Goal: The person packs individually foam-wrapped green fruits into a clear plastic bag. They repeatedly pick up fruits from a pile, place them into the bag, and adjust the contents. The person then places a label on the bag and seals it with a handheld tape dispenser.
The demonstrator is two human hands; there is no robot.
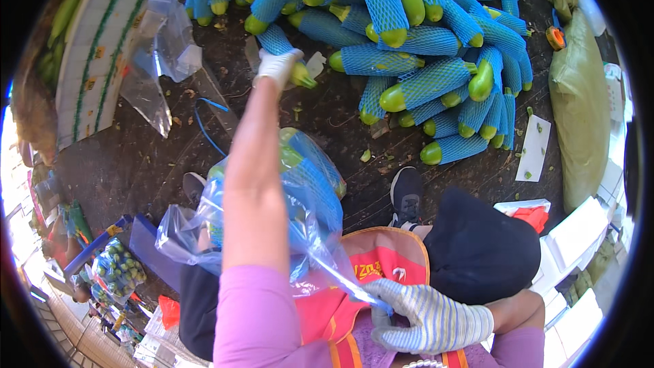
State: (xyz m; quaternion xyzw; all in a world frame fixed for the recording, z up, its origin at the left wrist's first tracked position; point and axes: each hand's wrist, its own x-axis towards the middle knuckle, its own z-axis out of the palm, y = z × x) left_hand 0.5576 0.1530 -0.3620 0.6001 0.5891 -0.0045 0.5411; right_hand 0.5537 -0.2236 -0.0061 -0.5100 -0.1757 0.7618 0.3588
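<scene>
My left hand [277,65], in a white glove, reaches forward and is closed around a zucchini [302,76] in a blue foam net sleeve. Its stem end points to the lower right. Between my legs stands a clear plastic bag [314,184] holding several netted zucchini, partly hidden behind my left forearm. At my lap, my right hand [429,317], in a striped knit glove, pinches the bag's gathered edge. A large pile of netted zucchini [429,84] lies ahead and to the right, beyond my feet.
A white foam box [102,56] and crumpled clear plastic [163,36] are at the left. A blue strap [207,128] lies on the dark floor [127,179]. To the right are a filled greenish sack [580,107], an orange tape roll [555,38] and white foam boxes [577,235].
</scene>
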